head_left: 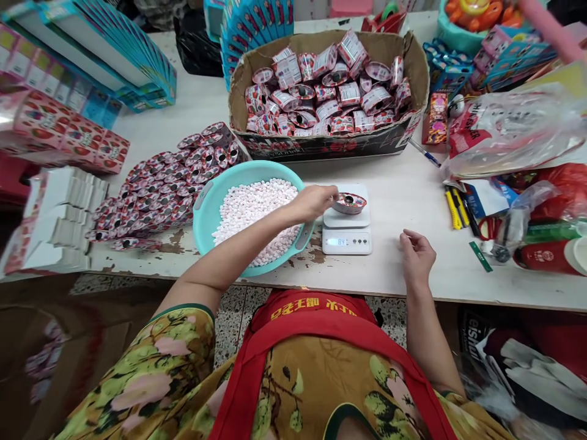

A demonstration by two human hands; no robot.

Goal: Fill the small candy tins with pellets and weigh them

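Observation:
A red-and-white strawberry-print packet [349,203] with a dark opening on top stands on a white digital scale [347,242], whose lit display seems to read 84. Reaching across the basin, my left hand [316,201] has its fingertips pinched at the packet's left end; whatever is between them is hidden. A turquoise basin [200,226] below that forearm holds many small white-pink candies [257,214]. To the right of the scale, my right hand [418,253] rests by the table with fingers loosely curled and nothing visible in them.
Behind the scale stands a cardboard box [321,148] full of similar packets. More packets [160,189] stand in rows left of the basin. Stacked cartons [64,128] line the far left. Plastic bags [513,128], yellow cutters [454,208] and a red cup [545,255] crowd the right side.

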